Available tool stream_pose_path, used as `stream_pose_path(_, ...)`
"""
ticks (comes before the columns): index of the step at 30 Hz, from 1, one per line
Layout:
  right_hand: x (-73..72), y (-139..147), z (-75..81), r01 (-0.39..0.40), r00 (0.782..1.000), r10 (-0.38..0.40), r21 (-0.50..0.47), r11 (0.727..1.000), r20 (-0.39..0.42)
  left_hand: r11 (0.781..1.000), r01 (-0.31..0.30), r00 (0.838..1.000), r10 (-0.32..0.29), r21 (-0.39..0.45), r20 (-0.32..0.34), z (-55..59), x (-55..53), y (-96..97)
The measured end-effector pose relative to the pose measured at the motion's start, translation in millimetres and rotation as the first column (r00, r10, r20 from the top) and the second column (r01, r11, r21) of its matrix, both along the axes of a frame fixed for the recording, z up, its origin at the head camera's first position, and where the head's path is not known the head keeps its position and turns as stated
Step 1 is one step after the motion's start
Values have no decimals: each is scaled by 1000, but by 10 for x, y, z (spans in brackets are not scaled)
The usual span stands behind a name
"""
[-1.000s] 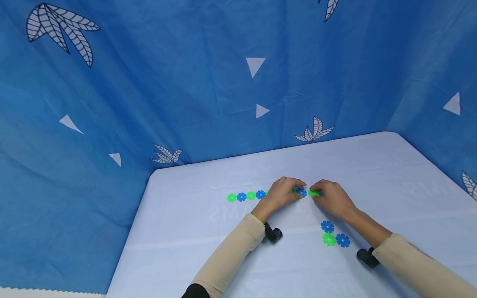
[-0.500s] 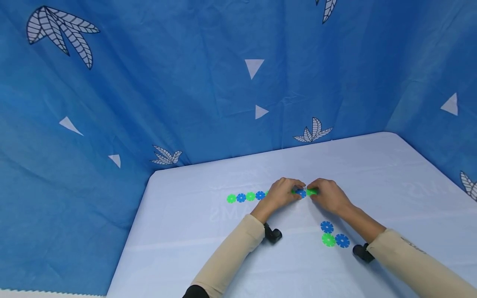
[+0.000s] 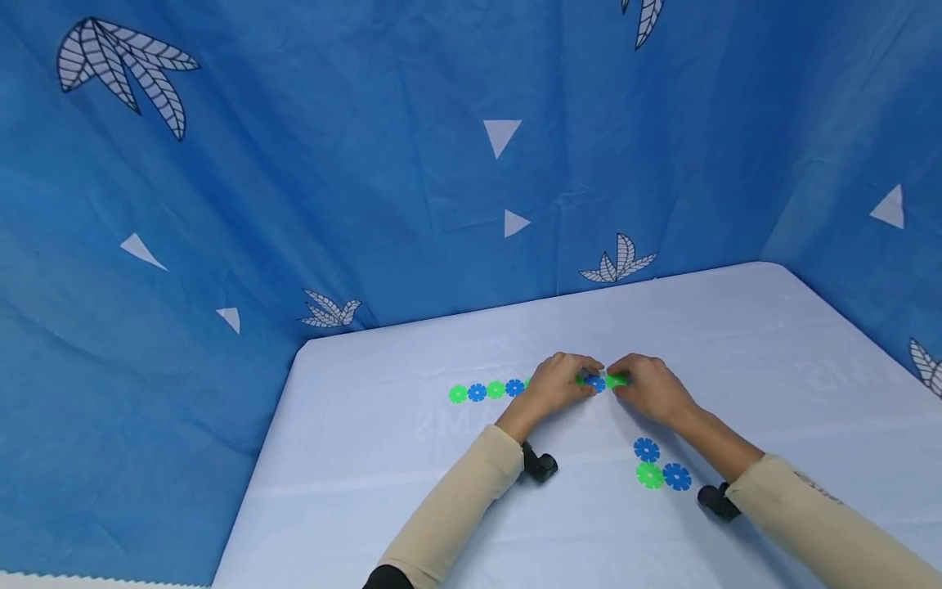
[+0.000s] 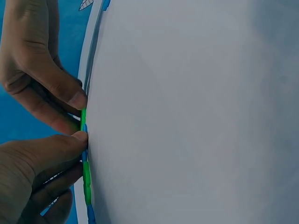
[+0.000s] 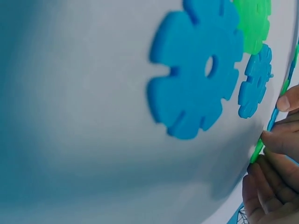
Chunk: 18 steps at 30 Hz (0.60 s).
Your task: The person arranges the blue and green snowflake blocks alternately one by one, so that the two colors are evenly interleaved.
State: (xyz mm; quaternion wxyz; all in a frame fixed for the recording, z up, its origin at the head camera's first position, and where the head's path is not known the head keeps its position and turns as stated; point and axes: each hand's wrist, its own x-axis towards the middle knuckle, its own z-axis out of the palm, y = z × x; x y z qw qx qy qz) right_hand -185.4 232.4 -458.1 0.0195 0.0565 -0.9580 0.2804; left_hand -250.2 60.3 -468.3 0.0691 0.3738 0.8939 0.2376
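Note:
A row of alternating green and blue notched plastic discs (image 3: pixel 477 393) lies across the table, partly hidden behind my left hand (image 3: pixel 553 388). That hand pinches the row at its right end, with thumb and fingers on a blue notched disc (image 3: pixel 594 384). My right hand (image 3: pixel 651 389) pinches a green notched disc (image 3: pixel 616 380) right at the blue disc's edge. In the left wrist view, the green disc (image 4: pixel 83 119) and blue disc (image 4: pixel 84 153) meet edge to edge between the fingertips. The right wrist view shows both hands at the row, the green disc (image 5: pixel 256 152) between right thumb and fingers.
Nearer on the white table (image 3: pixel 353 491) lie three loose notched discs: a blue one (image 3: pixel 647 449), a green one (image 3: pixel 650 475) and another blue one (image 3: pixel 677 476). A blue patterned curtain (image 3: pixel 412 164) stands behind the table. Small black wrist cameras (image 3: pixel 541 467) hang below the sleeves.
My right hand has moved slightly left, bringing the green disc from a small gap up to the blue disc. Over the last half second both hands stay nearly still.

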Motion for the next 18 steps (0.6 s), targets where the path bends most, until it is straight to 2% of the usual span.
stream_pose_path(4,32,24,32,-20,1000,20,11,1000,-16,1000,5,1000,-5,-17,-22,13,0,5)
stream_pose_path(8,139,80,78,-29,998,30,11,1000,-48,999,6,999,-7,-37,-47,33,8,13)
stream_pose_path(12,294,146,98,-36,998,37,21,999,-56,998,-6,999,3,-57,-50,35,12,19)
stream_pose_path(18,593,217,109,-39,999,40,18,999,-13,998,-9,999,6,-59,-49,18,26,18)
